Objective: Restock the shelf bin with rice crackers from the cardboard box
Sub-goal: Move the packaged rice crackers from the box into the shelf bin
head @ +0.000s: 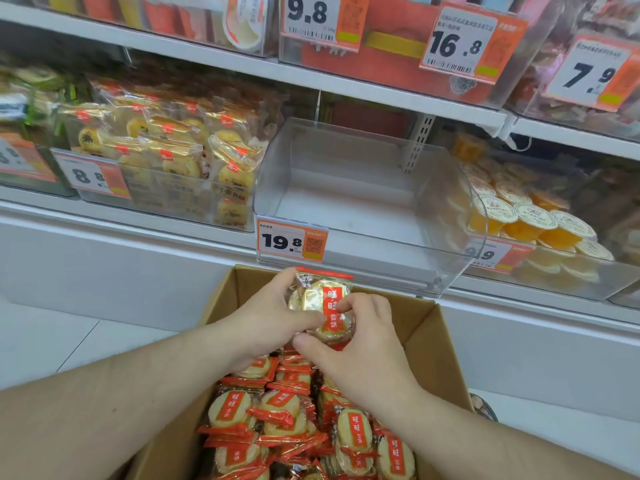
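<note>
Rice crackers [322, 306] in clear wrappers with red labels were gathered as a small bunch at the centre of the frame, held up just above the cardboard box [434, 344] and below the shelf bin [446, 216]. Both hands had hold of that bunch: the left hand [266, 323] curled round its left side with the thumb across the front, and the right hand [360, 348] pinched it from the right, thumb beneath and fingers over the label. Many more packets of the same kind [294, 427] lay heaped in the box at the lower middle of the frame, its flaps open.

The clear plastic bin sat on the shelf at centre right with nothing visible inside, a price tag reading 19.8 [292, 241] clipped to its front left corner. To its left a bin of yellow pastries [180, 150] stood beside it; to its right a bin held orange jelly cups [533, 216]. Higher price tags [464, 43] ran along the upper shelf.
</note>
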